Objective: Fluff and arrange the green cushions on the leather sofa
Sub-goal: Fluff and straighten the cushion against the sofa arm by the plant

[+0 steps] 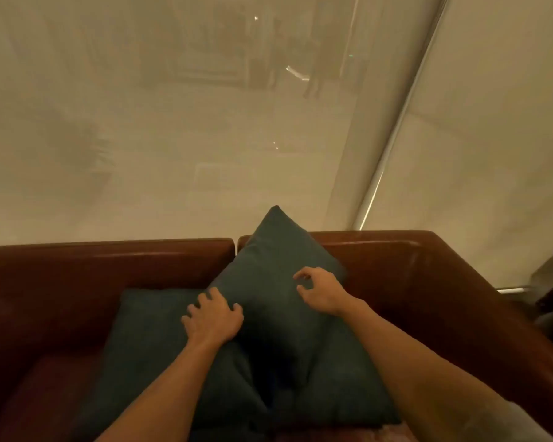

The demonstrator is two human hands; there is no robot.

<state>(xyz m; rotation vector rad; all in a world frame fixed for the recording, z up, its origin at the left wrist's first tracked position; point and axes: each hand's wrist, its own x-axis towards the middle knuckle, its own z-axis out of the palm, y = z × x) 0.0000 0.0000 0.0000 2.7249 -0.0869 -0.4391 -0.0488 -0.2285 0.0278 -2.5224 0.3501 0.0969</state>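
Observation:
A dark green cushion stands on one corner against the back of the brown leather sofa, its top point above the backrest. A second green cushion leans behind it to the left. My left hand presses on the left edge of the upright cushion with bent fingers. My right hand hovers at the cushion's right face, fingers loosely curled, holding nothing that I can see.
The sofa's right arm runs along the right side. A sheer pale curtain hangs right behind the backrest, with a window frame bar slanting up on the right. Bare seat leather shows at lower left.

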